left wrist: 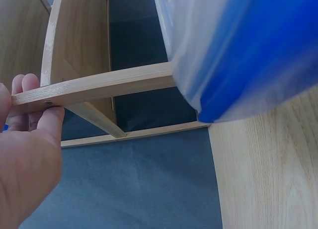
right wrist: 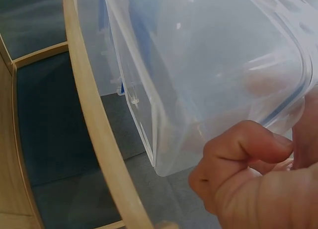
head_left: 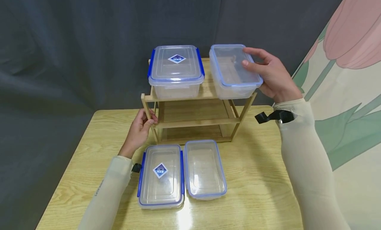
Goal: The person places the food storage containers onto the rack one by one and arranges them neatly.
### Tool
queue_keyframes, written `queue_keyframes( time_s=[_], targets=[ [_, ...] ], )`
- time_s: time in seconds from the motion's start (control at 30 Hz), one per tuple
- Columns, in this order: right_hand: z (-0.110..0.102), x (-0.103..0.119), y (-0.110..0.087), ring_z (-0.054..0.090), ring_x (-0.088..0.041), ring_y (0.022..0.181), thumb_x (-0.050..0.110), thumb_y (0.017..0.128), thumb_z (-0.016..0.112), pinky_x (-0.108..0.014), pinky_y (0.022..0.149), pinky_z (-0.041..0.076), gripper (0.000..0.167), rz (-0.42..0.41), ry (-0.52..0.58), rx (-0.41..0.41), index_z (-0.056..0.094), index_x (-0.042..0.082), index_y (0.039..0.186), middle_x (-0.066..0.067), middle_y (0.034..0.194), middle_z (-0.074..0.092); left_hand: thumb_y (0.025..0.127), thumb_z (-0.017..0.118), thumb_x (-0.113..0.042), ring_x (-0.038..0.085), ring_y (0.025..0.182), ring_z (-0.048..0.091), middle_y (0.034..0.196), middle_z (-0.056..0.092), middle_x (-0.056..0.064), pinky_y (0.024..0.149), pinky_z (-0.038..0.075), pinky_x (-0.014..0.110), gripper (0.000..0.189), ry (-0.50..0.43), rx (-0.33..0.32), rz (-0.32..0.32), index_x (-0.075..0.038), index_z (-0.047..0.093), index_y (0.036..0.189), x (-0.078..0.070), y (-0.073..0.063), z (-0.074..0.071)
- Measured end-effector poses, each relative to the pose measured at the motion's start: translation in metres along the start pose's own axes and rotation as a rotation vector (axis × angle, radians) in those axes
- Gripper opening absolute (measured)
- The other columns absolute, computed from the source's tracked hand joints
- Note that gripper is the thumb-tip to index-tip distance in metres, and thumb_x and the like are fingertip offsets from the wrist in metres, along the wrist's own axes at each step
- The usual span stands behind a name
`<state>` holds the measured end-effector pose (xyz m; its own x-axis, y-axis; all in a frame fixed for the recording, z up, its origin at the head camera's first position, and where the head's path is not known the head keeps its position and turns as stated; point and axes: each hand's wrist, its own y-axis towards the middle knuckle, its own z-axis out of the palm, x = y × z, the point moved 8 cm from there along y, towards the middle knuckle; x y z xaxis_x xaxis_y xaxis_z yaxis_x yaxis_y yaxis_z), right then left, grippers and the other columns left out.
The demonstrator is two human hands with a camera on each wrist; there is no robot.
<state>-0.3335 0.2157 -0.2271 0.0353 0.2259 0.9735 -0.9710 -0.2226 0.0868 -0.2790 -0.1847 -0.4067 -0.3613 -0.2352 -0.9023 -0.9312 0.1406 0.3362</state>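
Observation:
My right hand [head_left: 275,74] grips the right side of a clear lidded food container [head_left: 235,66] with a pale blue rim, at the right end of the wooden rack's [head_left: 193,111] top tier. In the right wrist view, the curled fingers [right wrist: 233,154] are at the container's [right wrist: 208,65] rim, and its base looks tilted against the rack's rail [right wrist: 94,110]. My left hand [head_left: 138,132] holds the rack's front left post, thumb in front; the left wrist view shows fingers round the wood [left wrist: 99,85]. Left on the top tier sits a food container with dark blue clips [head_left: 177,69].
Before the rack, two more food containers lie on the wooden table [head_left: 250,190]: one with blue side clips [head_left: 160,190] and one with a pale blue rim [head_left: 205,167]. Dark cloth [head_left: 89,41] hangs behind; a flower-patterned panel [head_left: 342,91] stands at right.

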Motion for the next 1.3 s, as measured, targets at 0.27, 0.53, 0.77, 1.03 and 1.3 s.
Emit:
queue_keyframes(
  time_s=[0.27, 0.53, 0.77, 1.03, 1.3],
  targets=[
    [-0.003, -0.013, 0.027, 0.075, -0.019, 0.080, 0.012, 0.090, 0.085, -0.028, 0.060, 0.064, 0.065, 0.076, -0.018, -0.045, 0.058, 0.017, 0.149, -0.009, 0.125, 0.062, 0.112, 0.045, -0.007, 0.019, 0.106, 0.065, 0.116, 0.062, 0.020, 0.095, 0.056, 0.016, 0.026, -0.005, -0.002, 0.009, 0.006, 0.046, 0.135, 0.001, 0.000, 0.000],
    [-0.002, -0.026, 0.044, 0.075, -0.018, 0.087, 0.017, 0.087, 0.088, -0.027, 0.064, 0.064, 0.070, 0.125, -0.034, -0.079, 0.058, 0.020, 0.151, -0.007, 0.126, 0.065, 0.112, 0.045, -0.005, 0.014, 0.104, 0.065, 0.115, 0.062, 0.021, 0.095, 0.056, 0.015, 0.026, -0.009, 0.000, 0.024, 0.008, 0.046, 0.135, 0.001, -0.002, -0.002],
    [0.002, -0.026, 0.049, 0.075, -0.017, 0.084, 0.019, 0.085, 0.090, -0.026, 0.060, 0.062, 0.072, 0.147, -0.056, -0.082, 0.059, 0.020, 0.150, -0.008, 0.123, 0.066, 0.111, 0.046, -0.004, 0.012, 0.103, 0.064, 0.114, 0.061, 0.022, 0.093, 0.056, 0.016, 0.026, -0.033, -0.007, 0.049, 0.010, 0.045, 0.133, -0.001, -0.003, -0.003],
    [0.003, -0.027, 0.048, 0.070, -0.015, 0.088, 0.028, 0.089, 0.087, -0.026, 0.063, 0.062, 0.069, 0.175, -0.163, -0.068, 0.057, 0.024, 0.152, -0.005, 0.129, 0.060, 0.111, 0.046, -0.004, 0.024, 0.105, 0.065, 0.115, 0.061, 0.022, 0.094, 0.056, 0.016, 0.026, -0.021, -0.003, 0.044, 0.009, 0.046, 0.134, 0.000, -0.002, -0.004],
    [0.001, -0.027, 0.046, 0.070, -0.016, 0.087, 0.028, 0.091, 0.085, -0.028, 0.065, 0.061, 0.073, 0.155, -0.139, -0.043, 0.052, 0.025, 0.155, -0.005, 0.129, 0.059, 0.112, 0.045, -0.007, 0.014, 0.105, 0.065, 0.116, 0.062, 0.022, 0.094, 0.056, 0.016, 0.026, -0.002, -0.002, 0.024, 0.006, 0.046, 0.134, 0.005, -0.004, -0.005]
  ],
)
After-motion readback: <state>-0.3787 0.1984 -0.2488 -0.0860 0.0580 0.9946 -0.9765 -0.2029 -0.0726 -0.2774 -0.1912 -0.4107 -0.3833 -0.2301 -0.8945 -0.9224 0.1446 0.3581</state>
